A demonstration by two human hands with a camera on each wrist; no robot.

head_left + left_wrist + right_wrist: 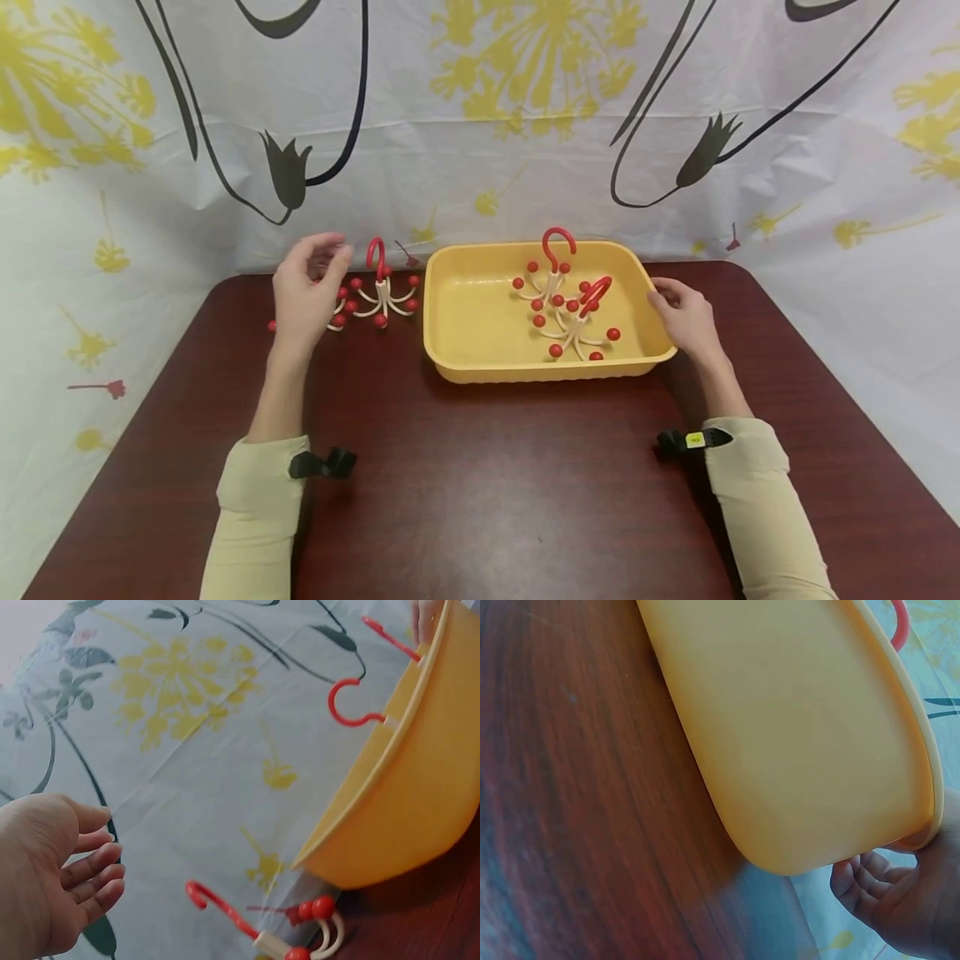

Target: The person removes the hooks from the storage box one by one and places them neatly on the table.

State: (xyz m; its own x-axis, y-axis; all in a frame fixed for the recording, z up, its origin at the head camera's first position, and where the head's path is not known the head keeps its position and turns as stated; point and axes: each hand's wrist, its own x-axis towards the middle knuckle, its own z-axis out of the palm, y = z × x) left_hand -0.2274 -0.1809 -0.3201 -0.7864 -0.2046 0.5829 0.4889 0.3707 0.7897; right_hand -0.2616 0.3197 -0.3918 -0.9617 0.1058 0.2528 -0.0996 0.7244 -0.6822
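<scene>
My left hand (306, 287) hovers with relaxed, slightly bent fingers and nothing in it; the left wrist view shows the space between thumb and fingers unfilled. Beside it on the table stands a multi-arm hanger (382, 300) with a red hook and cream arms tipped by red balls. Another such hanger (340, 317) is mostly hidden behind that hand. My right hand (686, 317) grips the right end rim of a yellow plastic tub (480, 369); its fingers (855, 889) curl below the rim. Inside the tub are two similar hangers, one farther back (553, 283) and one nearer (577, 329).
The dark reddish-brown table (487, 475) extends in front of the tub. A white curtain (405, 167) with yellow and grey flower prints hangs just behind the table's far edge and along the sides. Black straps (322, 463) sit on both sleeves.
</scene>
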